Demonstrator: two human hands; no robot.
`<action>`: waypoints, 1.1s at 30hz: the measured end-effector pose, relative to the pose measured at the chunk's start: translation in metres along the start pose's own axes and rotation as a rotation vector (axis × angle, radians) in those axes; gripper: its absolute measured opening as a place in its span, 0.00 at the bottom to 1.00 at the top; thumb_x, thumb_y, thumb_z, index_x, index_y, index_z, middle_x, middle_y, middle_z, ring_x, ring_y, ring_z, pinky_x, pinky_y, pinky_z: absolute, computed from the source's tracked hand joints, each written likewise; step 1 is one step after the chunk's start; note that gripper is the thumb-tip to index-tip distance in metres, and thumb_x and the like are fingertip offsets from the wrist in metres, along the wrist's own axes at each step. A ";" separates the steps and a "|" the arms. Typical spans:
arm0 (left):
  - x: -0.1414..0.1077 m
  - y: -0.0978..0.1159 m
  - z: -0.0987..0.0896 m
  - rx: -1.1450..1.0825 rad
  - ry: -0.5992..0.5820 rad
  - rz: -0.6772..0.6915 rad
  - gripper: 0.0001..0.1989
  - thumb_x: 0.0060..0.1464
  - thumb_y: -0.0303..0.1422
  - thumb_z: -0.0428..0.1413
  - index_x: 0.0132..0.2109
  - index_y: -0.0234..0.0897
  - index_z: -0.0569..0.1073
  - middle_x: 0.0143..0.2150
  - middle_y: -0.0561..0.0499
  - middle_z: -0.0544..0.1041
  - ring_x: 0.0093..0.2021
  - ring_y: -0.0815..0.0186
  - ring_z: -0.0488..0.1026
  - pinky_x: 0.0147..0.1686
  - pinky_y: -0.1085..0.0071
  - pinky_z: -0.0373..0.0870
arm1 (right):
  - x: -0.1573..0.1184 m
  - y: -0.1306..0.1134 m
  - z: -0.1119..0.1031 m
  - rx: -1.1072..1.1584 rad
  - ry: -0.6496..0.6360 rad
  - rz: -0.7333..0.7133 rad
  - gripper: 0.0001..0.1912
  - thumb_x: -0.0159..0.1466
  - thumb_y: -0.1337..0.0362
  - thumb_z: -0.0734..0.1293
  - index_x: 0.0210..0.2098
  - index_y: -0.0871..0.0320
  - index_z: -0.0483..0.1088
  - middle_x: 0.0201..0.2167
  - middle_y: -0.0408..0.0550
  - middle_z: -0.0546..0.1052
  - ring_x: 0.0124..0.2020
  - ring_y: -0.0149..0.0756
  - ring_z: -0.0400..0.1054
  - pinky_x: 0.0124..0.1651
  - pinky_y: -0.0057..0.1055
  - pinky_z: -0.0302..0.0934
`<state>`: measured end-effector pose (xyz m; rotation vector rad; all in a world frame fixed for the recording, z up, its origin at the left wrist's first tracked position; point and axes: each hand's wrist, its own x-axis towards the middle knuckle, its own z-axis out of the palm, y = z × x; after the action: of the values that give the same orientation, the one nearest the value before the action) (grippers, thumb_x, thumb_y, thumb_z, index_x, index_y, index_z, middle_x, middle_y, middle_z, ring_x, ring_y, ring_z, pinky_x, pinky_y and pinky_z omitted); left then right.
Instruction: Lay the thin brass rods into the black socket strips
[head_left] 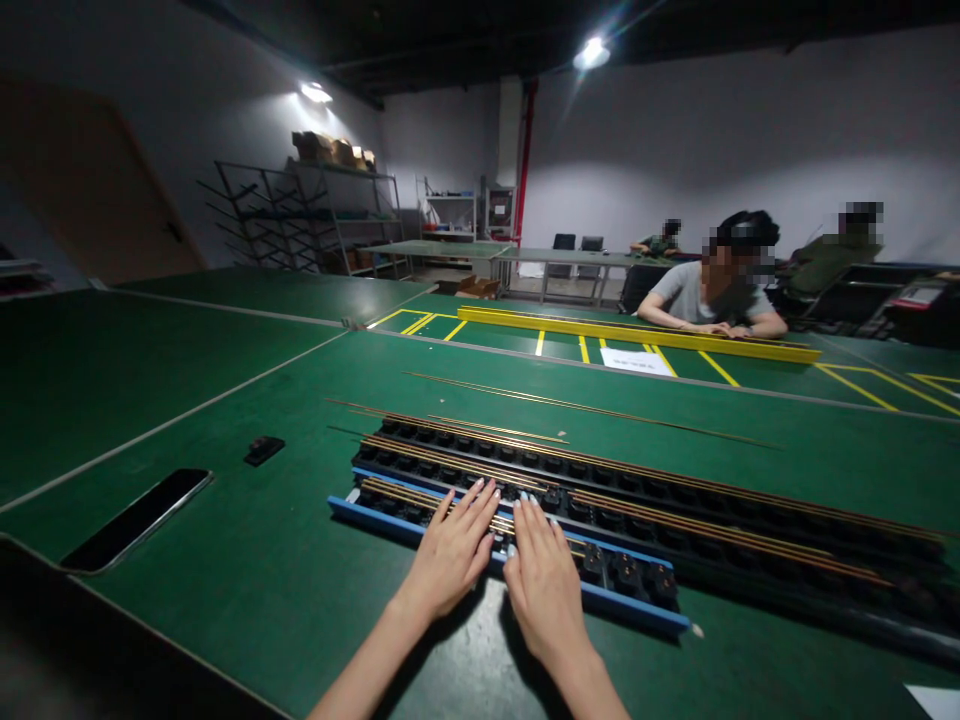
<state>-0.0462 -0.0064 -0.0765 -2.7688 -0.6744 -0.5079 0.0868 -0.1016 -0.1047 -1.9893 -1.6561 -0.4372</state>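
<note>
A blue channel [640, 606] lies at a slant before me, with a row of black plastic blocks [625, 570] inside it. Thin brass rods [397, 491] run lengthwise along the blocks. My left hand [452, 548] rests palm down over the channel's middle, its fingers stretched out across the rods. Close beside it, my right hand [541, 570] lies the same way, fingers extended and held near each other. Neither hand is wrapped around anything. What sits directly under the palms and fingertips is hidden.
Behind the channel, long black rails [675, 490] carry more brass rods. Loose rods [585, 405] lie beyond them. To the left are a phone [139, 520] and a small black part [264, 449]. A long yellow rail [637, 334] and a seated person [705, 290] are across the table.
</note>
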 end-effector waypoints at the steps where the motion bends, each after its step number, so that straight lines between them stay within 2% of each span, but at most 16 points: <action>1: 0.000 0.000 0.000 -0.010 0.003 -0.002 0.27 0.62 0.29 0.41 0.67 0.38 0.46 0.68 0.52 0.50 0.67 0.65 0.47 0.63 0.61 0.49 | 0.000 0.000 0.000 -0.005 -0.001 -0.008 0.26 0.63 0.67 0.53 0.59 0.66 0.62 0.60 0.53 0.64 0.62 0.39 0.55 0.62 0.39 0.49; 11: 0.000 0.003 0.001 -0.082 0.017 -0.033 0.26 0.62 0.29 0.41 0.66 0.38 0.49 0.67 0.52 0.54 0.66 0.66 0.50 0.62 0.61 0.51 | -0.001 0.004 -0.001 -0.105 -0.012 -0.084 0.27 0.63 0.66 0.53 0.59 0.68 0.60 0.61 0.56 0.62 0.62 0.42 0.55 0.61 0.41 0.50; 17: 0.001 0.004 0.001 -0.088 0.042 -0.047 0.26 0.61 0.27 0.41 0.65 0.39 0.51 0.66 0.52 0.56 0.66 0.66 0.52 0.61 0.61 0.52 | 0.000 0.002 -0.001 -0.072 0.028 -0.056 0.26 0.64 0.64 0.53 0.59 0.65 0.61 0.61 0.52 0.62 0.63 0.40 0.54 0.63 0.39 0.47; 22: 0.002 0.005 0.002 -0.098 0.061 -0.050 0.26 0.60 0.25 0.41 0.65 0.39 0.53 0.65 0.52 0.58 0.65 0.66 0.54 0.60 0.61 0.53 | 0.001 -0.001 -0.004 -0.063 0.043 -0.052 0.25 0.64 0.64 0.53 0.59 0.61 0.62 0.61 0.52 0.62 0.63 0.40 0.52 0.63 0.41 0.46; 27: 0.002 0.006 0.004 -0.119 0.099 -0.078 0.25 0.60 0.25 0.41 0.64 0.39 0.55 0.64 0.53 0.60 0.64 0.67 0.56 0.60 0.62 0.53 | -0.003 -0.008 -0.006 -0.043 0.092 -0.074 0.23 0.65 0.65 0.54 0.57 0.62 0.64 0.61 0.51 0.62 0.64 0.39 0.51 0.64 0.40 0.44; 33: 0.002 0.005 0.005 -0.119 0.109 -0.070 0.25 0.60 0.26 0.41 0.64 0.39 0.56 0.64 0.53 0.60 0.64 0.68 0.56 0.60 0.63 0.53 | -0.007 -0.014 -0.001 -0.020 0.115 -0.084 0.23 0.65 0.64 0.55 0.57 0.64 0.64 0.59 0.52 0.65 0.62 0.40 0.55 0.63 0.39 0.45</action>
<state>-0.0403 -0.0085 -0.0806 -2.8096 -0.7402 -0.7304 0.0717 -0.1061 -0.1053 -1.8768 -1.6734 -0.5899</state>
